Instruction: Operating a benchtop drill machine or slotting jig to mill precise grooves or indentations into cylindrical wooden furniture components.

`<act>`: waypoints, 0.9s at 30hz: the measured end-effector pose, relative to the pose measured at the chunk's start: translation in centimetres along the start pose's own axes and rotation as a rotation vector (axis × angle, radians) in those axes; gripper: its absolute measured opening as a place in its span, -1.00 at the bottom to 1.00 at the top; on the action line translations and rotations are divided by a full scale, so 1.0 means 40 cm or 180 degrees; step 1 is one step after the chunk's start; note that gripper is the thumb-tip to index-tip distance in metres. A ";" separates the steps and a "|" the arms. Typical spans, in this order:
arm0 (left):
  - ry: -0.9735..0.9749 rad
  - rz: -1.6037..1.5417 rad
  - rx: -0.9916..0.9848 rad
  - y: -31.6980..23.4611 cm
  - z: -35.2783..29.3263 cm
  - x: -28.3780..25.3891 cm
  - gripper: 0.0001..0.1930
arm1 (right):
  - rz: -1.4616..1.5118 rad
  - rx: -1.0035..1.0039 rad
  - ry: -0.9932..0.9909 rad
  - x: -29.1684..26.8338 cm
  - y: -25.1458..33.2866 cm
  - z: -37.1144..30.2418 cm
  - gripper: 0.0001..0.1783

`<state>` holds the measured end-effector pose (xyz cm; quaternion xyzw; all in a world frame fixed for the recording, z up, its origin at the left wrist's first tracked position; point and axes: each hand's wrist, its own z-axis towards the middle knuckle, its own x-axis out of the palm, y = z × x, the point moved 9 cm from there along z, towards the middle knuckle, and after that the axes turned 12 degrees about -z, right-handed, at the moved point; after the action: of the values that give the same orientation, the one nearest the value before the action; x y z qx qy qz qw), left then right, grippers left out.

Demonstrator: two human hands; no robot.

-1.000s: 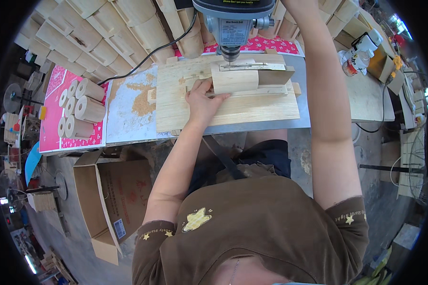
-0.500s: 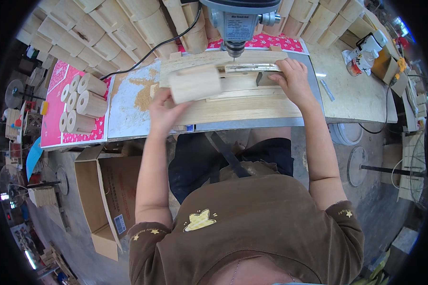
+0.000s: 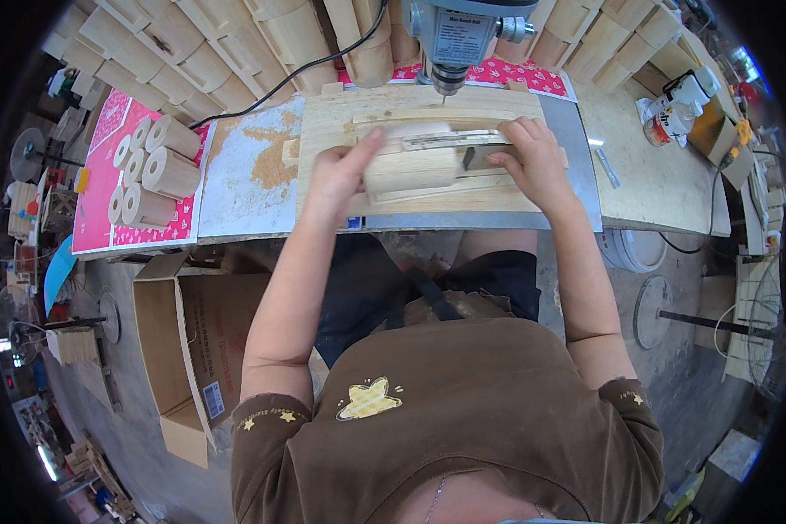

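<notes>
A pale wooden cylinder (image 3: 410, 172), slightly blurred, lies along a wooden board (image 3: 323, 118) under the drill. My left hand (image 3: 345, 170) is closed on its left end, thumb and fingers gripping it. Across the cylinder's upper side runs a flat metal strip (image 3: 450, 139), with a dark block (image 3: 472, 159) below its right part. My right hand (image 3: 534, 159) is closed round the right end of this strip, the thumb near the dark block. Just beyond stands a bench drill (image 3: 458, 52), its bit (image 3: 444, 98) above the board and apart from the wood.
Several short wooden tubes (image 3: 168, 170) stand grouped on a pink patterned sheet at the left, near sawdust (image 3: 275, 166). Stacked curved wooden pieces (image 3: 210, 44) line the back. A black cable (image 3: 297, 74) crosses there. At the right are a bottle (image 3: 672, 122) and a marker (image 3: 609, 168).
My left hand has brought the cylinder rightward and down, from tilted and clear of the strip to beneath it. My right hand keeps its hold on the strip.
</notes>
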<state>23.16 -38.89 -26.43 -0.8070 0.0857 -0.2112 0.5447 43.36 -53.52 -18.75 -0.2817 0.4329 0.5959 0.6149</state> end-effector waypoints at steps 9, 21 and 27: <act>0.0503 0.0961 0.1922 0.019 -0.010 0.046 -0.44 | 0.0060 0.0119 -0.0088 0.026 -0.047 0.005 -0.56; 0.0075 0.2984 0.2237 0.004 0.021 0.067 -0.26 | -0.0223 0.0399 -0.0202 0.041 -0.029 0.064 -0.46; 0.0065 0.3056 0.2297 0.002 0.013 0.047 -0.29 | 0.1069 0.0068 -0.2468 -0.262 -0.067 0.133 -0.67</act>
<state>25.07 -39.18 -26.20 -0.4401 0.3688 0.0350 0.8180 47.90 -54.42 -7.63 0.0442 0.2156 0.7452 0.6295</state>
